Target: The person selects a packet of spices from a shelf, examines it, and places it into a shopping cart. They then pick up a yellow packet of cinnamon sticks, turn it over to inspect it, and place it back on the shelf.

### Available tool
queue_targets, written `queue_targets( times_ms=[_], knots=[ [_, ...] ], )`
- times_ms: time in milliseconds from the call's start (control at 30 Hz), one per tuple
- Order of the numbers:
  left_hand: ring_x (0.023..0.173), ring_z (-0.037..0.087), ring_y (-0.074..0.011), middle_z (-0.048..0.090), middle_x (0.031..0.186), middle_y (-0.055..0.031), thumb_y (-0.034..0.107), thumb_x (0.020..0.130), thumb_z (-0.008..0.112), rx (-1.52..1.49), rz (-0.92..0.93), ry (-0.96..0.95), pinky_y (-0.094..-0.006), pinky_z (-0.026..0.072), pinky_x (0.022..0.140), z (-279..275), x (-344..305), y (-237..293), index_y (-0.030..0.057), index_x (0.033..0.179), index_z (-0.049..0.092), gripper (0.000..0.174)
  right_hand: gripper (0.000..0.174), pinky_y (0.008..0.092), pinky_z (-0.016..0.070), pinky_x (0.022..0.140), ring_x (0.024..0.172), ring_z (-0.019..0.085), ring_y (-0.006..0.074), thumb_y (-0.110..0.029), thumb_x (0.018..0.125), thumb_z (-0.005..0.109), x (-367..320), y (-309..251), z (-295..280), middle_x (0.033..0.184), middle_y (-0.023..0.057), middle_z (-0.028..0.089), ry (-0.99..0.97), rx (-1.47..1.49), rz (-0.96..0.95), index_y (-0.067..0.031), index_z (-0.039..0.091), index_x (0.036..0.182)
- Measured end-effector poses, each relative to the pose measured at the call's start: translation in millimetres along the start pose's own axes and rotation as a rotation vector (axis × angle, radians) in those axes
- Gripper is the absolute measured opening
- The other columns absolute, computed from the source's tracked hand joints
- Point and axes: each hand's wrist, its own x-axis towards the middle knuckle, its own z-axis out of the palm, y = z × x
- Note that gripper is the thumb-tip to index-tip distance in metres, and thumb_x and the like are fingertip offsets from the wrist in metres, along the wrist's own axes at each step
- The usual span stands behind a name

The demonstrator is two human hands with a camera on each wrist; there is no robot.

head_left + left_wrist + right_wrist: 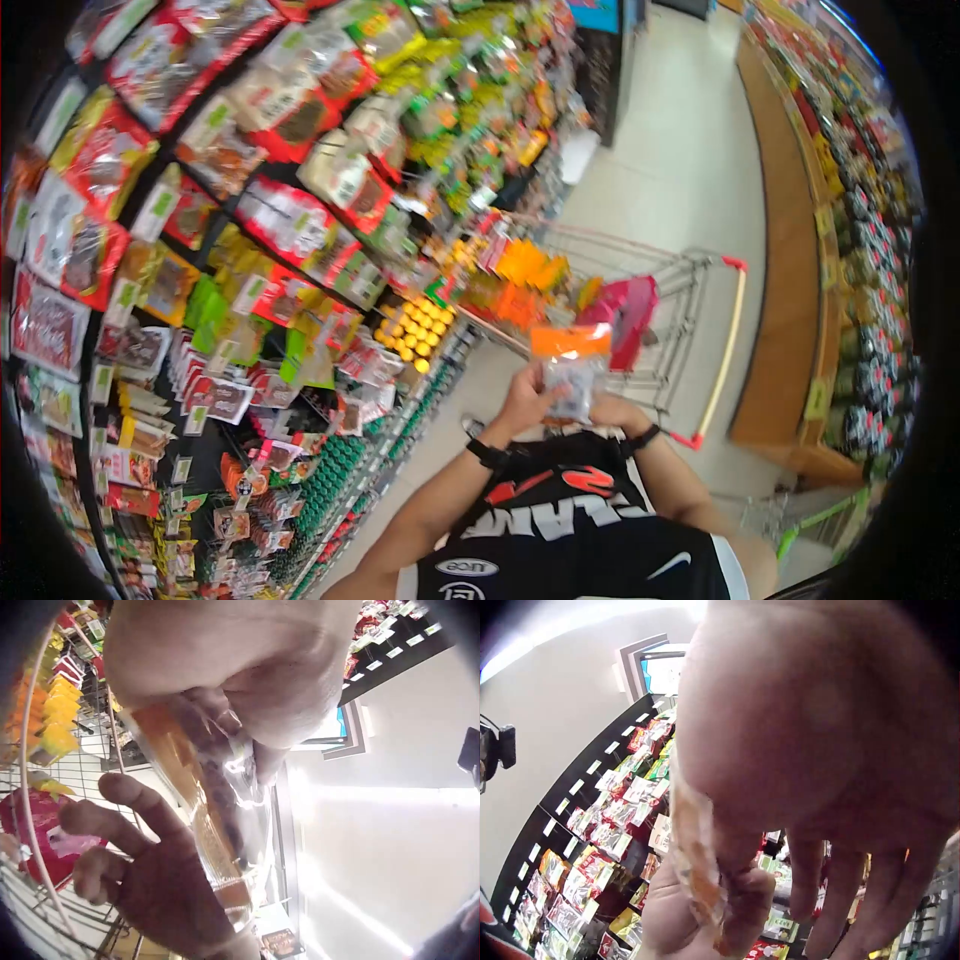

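Observation:
A clear packet with an orange top point(570, 343) is held upright in front of the person's chest. Its lower left side is gripped by the left hand point(523, 403), thumb across the front. At the lower right edge is the right hand point(616, 411). From the left wrist, the left hand point(232, 660) has fingers curled on the shiny packet point(225, 795); the right hand point(161, 889) lies against it, fingers spread and loosely bent. In the right wrist view, the right hand's point(817, 750) long fingers extend past the packet point(697, 847), which the left hand point(679, 915) pinches.
A wire shopping cart point(735, 350) stands just beyond the hands, with orange packets point(525, 265) and a pink bag point(630, 315) at it. Shelves of hanging packets point(290, 110) fill the left. Across the pale aisle floor point(680, 150) is a wooden-sided shelf point(785, 300) of jars.

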Motion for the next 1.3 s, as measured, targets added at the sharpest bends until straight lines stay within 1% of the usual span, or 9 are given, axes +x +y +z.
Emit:
queue_targets(
  times_ms=[133,233,400,567,700,800,1000,1167,1300],
  knots=[
    [0.105,0.065,-0.015,0.067,0.117,-0.0087,0.005,0.091,0.07,-0.157,0.045,0.094,-0.0325,0.053,0.093,-1,5,4,-0.002,0.125,0.055,0.038,0.059,0.0395,0.0336,0.113,0.133,0.045,0.0224,-0.044,0.105,0.04,-2,-5,-9,0.143,0.0144,0.05,0.211,0.355,0.213,-0.0028,0.038,0.147],
    [0.107,0.064,-0.016,0.066,0.119,-0.0092,0.003,0.091,0.068,-0.101,0.008,0.173,-0.0329,0.0519,0.095,-12,4,-1,-0.0016,0.128,0.052,0.041,0.052,0.0332,0.052,0.088,0.099,0.065,0.0144,-0.045,0.105,0.041,-6,10,-16,0.111,0.0117,0.068,0.204,0.674,-0.023,-0.0018,0.051,0.131],
    [0.116,0.06,-0.0185,0.061,0.128,-0.008,0.005,0.09,0.07,-0.132,-0.141,0.073,-0.0346,0.0474,0.101,-26,-13,-18,0.0005,0.135,0.048,0.05,0.027,0.0257,0.0529,0.063,0.069,0.063,0.0103,-0.027,0.1,0.06,8,-13,-11,0.077,0.0012,0.063,0.105,0.068,0.114,-0.0016,0.061,0.108],
    [0.134,0.048,-0.0316,0.049,0.145,-0.0146,0.063,0.098,0.04,-0.886,-0.264,-0.09,-0.049,0.035,0.114,-57,-29,-11,0.0037,0.147,0.038,0.077,0.034,0.0256,0.0508,0.059,0.062,0.059,0.0085,-0.03,0.103,0.055,33,-23,-1,0.069,-0.0015,0.053,0.041,0.084,0.054,-0.0008,0.06,0.087],
    [0.133,0.049,-0.0289,0.049,0.144,-0.0141,0.049,0.1,0.051,-0.584,-0.371,-0.066,-0.0466,0.0425,0.109,-67,-17,-7,0.0044,0.147,0.035,0.067,0.034,0.0246,0.0488,0.058,0.062,0.058,0.0082,-0.031,0.104,0.053,50,-24,15,0.071,-0.0001,0.058,0.059,0.122,0.094,-0.0016,0.061,0.089],
    [0.126,0.055,-0.0253,0.054,0.136,-0.0133,0.034,0.097,0.063,-0.363,-0.358,-0.371,-0.043,0.0456,0.105,-64,-5,4,0.0036,0.142,0.04,0.059,0.023,0.0248,0.0477,0.06,0.069,0.059,0.0086,-0.023,0.101,0.056,66,-9,22,0.079,0.0002,0.062,0.016,0.104,0.073,-0.002,0.063,0.098],
    [0.113,0.06,-0.015,0.064,0.12,-0.0045,0.011,0.089,0.073,-0.414,-0.209,-0.249,-0.0308,0.045,0.099,-104,3,-3,0.0045,0.128,0.052,0.044,0.015,0.0333,0.0502,0.068,0.068,0.056,0.0163,-0.012,0.087,0.059,94,-9,48,0.081,0.0035,0.064,0.183,-0.173,-0.135,-0.003,0.062,0.098],
    [0.106,0.062,-0.0138,0.066,0.116,-0.0054,0.002,0.09,0.069,-0.407,-0.18,-0.028,-0.0284,0.0475,0.094,-139,2,6,0.0038,0.123,0.057,0.036,0.025,0.042,0.0509,0.072,0.076,0.064,0.0353,-0.02,0.088,0.055,132,-7,49,0.086,0.0231,0.066,0.185,-0.491,0.0,-0.0011,0.063,0.103],
    [0.096,0.065,-0.0129,0.068,0.106,-0.0041,0.004,0.089,0.071,-0.337,-0.093,0.125,-0.0273,0.0507,0.086,-173,12,6,0.005,0.117,0.058,0.03,0.031,0.0394,0.0495,0.084,0.09,0.063,0.0259,-0.024,0.102,0.046,148,-20,39,0.096,0.0175,0.066,0.257,-0.475,-0.002,0.0017,0.06,0.113]
  ],
)
